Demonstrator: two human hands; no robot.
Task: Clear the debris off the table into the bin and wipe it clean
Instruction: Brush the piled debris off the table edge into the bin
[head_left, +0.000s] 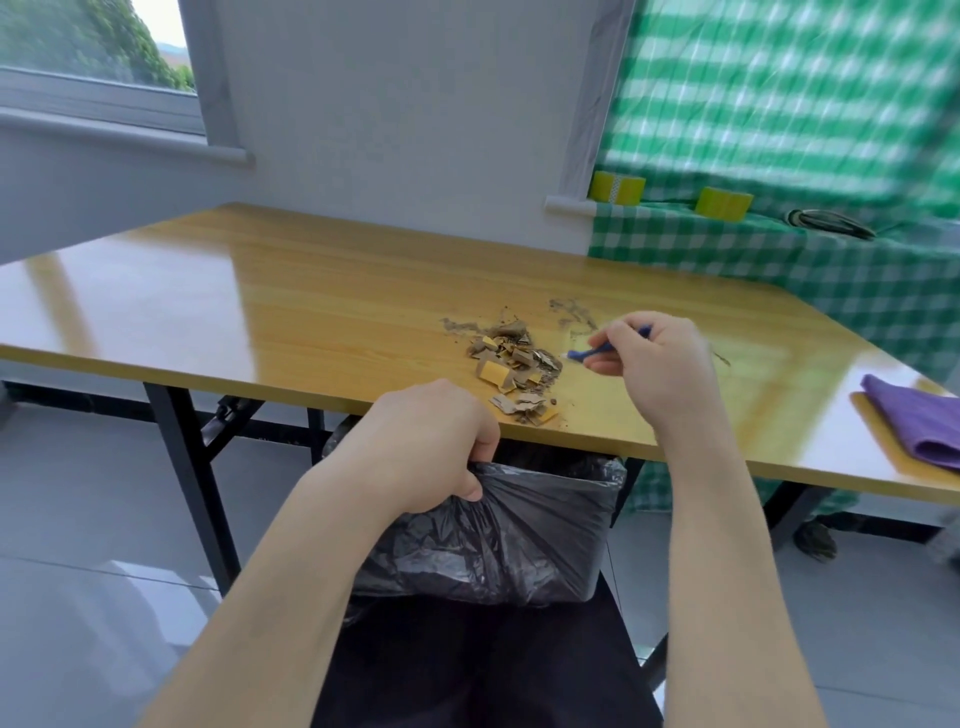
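**Debris Heaped at Near Edge of Surface, Bin Bag Held Below**

Head view:
- The left hand (431, 447) grips the bunched rim of the black bin bag (519, 535), with its fingers curled round the plastic just below the near edge of the wooden surface (234, 301).
- The right hand (657, 366) holds a blue tool (584, 355). Its fingers are curled round the handle and the tip lies just beside the debris (514, 364).
- The debris is cardboard scraps and dust, piled at the near edge above the bag.
- A dust smear (571, 312) lies farther back.
- A folded purple cloth (919, 421) rests on the right end of the surface.
- Two yellow-green tape rolls (618, 188) stand on the checked cloth (727, 249) behind.
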